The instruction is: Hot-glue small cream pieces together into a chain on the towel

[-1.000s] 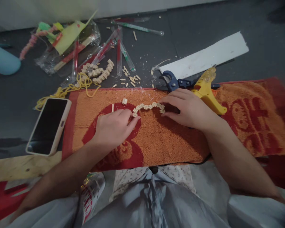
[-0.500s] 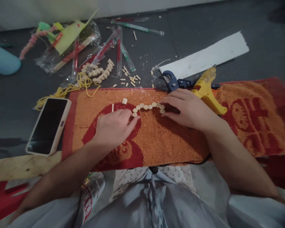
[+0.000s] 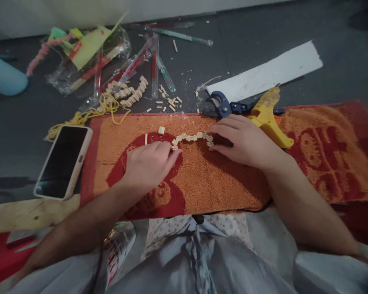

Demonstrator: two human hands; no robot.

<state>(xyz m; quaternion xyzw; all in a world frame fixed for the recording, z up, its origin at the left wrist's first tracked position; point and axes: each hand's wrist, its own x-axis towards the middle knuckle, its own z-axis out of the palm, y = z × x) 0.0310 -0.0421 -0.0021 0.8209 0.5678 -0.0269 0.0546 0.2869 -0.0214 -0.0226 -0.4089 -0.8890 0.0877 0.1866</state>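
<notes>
Both ends of bead chain (image 3: 191, 137) covered | left hand (image 3: 149, 165) grip: cannot tell if pinching | right hand (image 3: 245, 141) grip spread flat

- Left hand (image 3: 149, 165): palm down, left of centre. Fingers loosely curled, index finger stretched to the right with its tip low.
- Left forearm (image 3: 79, 228): bare, runs from the near left corner toward the far right.
- Right hand (image 3: 247, 141): palm down, right of centre and slightly farther off. Fingers extended, a little spread, pointing left.
- Right forearm (image 3: 300, 208): bare, enters from the near right and angles far-left.
- The two hands are apart, fingertips facing each other.
</notes>
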